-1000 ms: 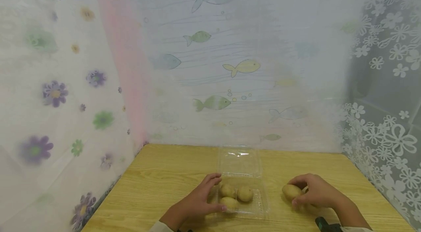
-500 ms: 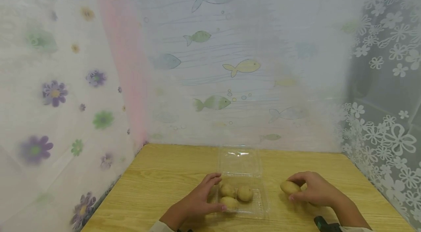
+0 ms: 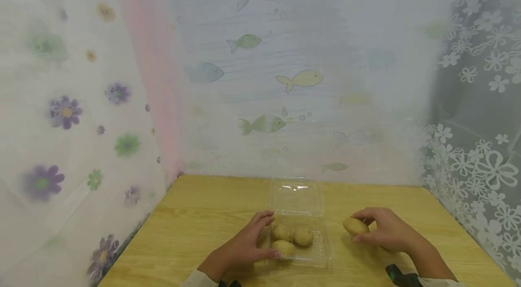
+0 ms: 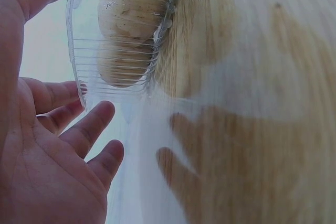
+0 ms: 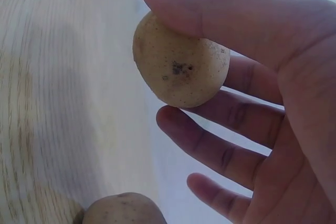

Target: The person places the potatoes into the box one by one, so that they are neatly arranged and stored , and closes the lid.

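On the wooden table [image 3: 195,223], the unfolded plastic clamshell [image 3: 329,253], probably light, could slide or tip if bumped, since the left hand [image 3: 246,245] only rests spread fingers against its side. The right hand [image 3: 392,232] pinches a potato [image 3: 355,226] to the right of the clamshell; its rounded skin could roll out of so shallow a grip. That potato is tan, egg-shaped and finely speckled, with a small dark blemish [image 5: 179,68].

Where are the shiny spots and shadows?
Head view: small white glare on the clear rectangular plastic lid; left wrist view: dark finger-shaped patch, shadow or reflection, on the yellow wooden table; right wrist view: soft grey shading left of the held, round tan potato.
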{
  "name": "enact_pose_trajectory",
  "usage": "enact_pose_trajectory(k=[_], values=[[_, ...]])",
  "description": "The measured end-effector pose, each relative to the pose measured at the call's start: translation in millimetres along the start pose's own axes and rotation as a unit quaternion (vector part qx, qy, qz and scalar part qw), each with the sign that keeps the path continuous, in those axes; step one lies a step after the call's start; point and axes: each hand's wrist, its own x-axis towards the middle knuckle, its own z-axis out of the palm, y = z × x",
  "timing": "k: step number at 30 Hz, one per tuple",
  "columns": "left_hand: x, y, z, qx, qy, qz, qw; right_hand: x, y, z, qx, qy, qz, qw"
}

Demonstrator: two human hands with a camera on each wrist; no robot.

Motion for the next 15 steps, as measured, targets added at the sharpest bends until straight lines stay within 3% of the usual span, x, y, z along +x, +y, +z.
enact_pose_trajectory(k=[15], values=[[1.4,-3.8,-0.7,0.005,0.002,0.004,1.0,2.7,-11.6,0.8,-0.021,0.023,-0.012,0.9994]])
